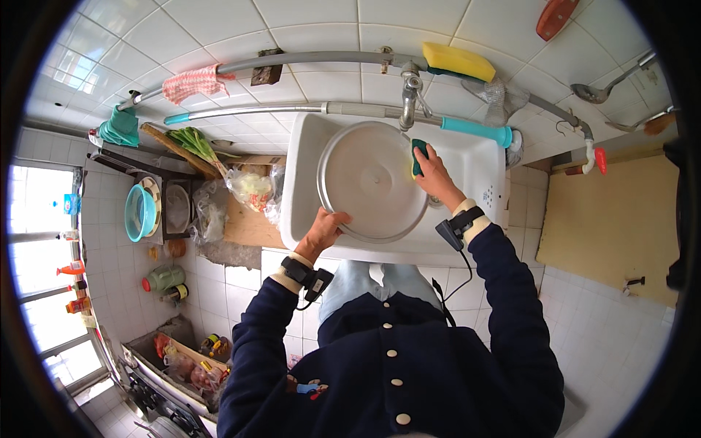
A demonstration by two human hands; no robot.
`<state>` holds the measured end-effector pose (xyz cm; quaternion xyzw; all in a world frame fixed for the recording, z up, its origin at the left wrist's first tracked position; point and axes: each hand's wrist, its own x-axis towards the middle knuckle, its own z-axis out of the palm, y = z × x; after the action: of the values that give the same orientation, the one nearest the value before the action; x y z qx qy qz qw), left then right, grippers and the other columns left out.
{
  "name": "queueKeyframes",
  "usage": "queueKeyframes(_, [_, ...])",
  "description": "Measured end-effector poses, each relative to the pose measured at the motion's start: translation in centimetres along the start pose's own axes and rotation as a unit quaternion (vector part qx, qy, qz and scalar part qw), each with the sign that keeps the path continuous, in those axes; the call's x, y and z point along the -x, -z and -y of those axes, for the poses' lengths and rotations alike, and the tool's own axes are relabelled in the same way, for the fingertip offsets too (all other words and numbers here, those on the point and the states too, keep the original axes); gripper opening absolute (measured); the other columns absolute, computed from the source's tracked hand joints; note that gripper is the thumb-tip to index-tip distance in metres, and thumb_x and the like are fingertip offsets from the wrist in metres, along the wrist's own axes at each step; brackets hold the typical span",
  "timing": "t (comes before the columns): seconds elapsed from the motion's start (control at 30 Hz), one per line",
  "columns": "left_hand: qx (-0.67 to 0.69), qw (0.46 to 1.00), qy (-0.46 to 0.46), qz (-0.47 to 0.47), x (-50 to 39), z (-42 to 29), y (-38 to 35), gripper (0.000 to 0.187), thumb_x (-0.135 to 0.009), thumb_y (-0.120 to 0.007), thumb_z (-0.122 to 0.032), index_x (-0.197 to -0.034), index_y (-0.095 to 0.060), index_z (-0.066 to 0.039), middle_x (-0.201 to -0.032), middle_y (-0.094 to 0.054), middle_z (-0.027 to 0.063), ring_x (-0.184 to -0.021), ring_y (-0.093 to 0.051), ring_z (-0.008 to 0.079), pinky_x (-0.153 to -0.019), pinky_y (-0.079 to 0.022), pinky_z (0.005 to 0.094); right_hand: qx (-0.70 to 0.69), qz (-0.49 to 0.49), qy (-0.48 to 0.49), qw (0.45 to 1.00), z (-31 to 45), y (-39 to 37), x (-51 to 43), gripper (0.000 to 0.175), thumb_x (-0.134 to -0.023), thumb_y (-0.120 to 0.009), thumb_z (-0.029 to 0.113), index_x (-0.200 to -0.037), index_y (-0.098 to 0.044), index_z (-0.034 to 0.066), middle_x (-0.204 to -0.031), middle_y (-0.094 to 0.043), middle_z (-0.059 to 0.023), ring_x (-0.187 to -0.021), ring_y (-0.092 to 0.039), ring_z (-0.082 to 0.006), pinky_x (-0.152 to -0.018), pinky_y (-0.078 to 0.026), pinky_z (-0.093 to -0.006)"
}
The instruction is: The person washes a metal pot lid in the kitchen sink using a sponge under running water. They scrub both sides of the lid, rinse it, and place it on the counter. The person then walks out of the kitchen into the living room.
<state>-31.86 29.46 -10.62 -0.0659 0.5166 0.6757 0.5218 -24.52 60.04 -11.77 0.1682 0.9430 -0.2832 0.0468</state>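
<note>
A large round metal pan or lid (372, 186) lies in the white sink (471, 235), its pale inner face turned up towards me. My left hand (327, 225) grips its near left rim, with the thumb over the edge and the other fingers hidden underneath. In my right hand (438, 176) is a green and yellow scouring sponge (419, 157), held at the right rim, just below the metal tap (409, 98). Part of the drain (435, 202) shows beside the pan, under my right wrist.
A telescopic pole (361, 110) with turquoise ends spans the sink's back edge. Above it, a grey pipe (317, 58) carries a pink cloth (196, 83) and a yellow sponge (459, 60). Bagged vegetables (249, 186) and spring onions (193, 143) sit left of the sink.
</note>
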Motion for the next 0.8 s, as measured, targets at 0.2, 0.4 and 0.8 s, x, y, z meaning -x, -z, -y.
queueKeyframes(0.2, [-0.037, 0.998, 0.049, 0.012, -0.1, -0.3, -1.6, 0.028, -0.072, -0.055, 0.005, -0.100, -0.061, 0.000, -0.088, -0.061, 0.0054, -0.085, -0.059, 0.0173, -0.066, -0.050, 0.0306, -0.038, -0.047, 0.077, 0.995, 0.2, 0.4, -2.7, 0.070, -0.069, -0.061, 0.000, -0.135, -0.040, 0.0071, -0.134, -0.035, -0.0262, -0.113, -0.046, -0.0438, -0.096, -0.042, -0.0436])
queueKeyframes(0.4, [-0.155, 0.984, 0.057, 0.062, -2.1, -1.0, -3.2, 0.018, -0.072, -0.060, 0.001, -0.089, -0.064, 0.001, -0.080, -0.062, 0.0053, -0.075, -0.059, 0.0159, -0.062, -0.049, 0.0324, -0.067, -0.014, 0.167, 0.984, 4.0, 1.1, -3.7, 0.066, -0.068, -0.059, -0.004, -0.131, -0.046, 0.0126, -0.137, -0.036, -0.0194, -0.118, -0.045, -0.0391, -0.098, -0.041, -0.0413])
queueKeyframes(0.8, [-0.051, 0.997, 0.061, 0.023, -4.7, -1.4, -5.2, 0.015, -0.072, -0.060, 0.002, -0.087, -0.063, 0.005, -0.081, -0.062, 0.0095, -0.074, -0.062, 0.0245, -0.064, -0.053, 0.0387, -0.008, 0.030, 0.306, 0.952, 8.9, 1.1, -0.1, 0.062, -0.074, -0.051, -0.011, -0.127, -0.055, 0.0207, -0.143, -0.035, -0.0104, -0.106, -0.051, -0.0333, -0.095, -0.043, -0.0392])
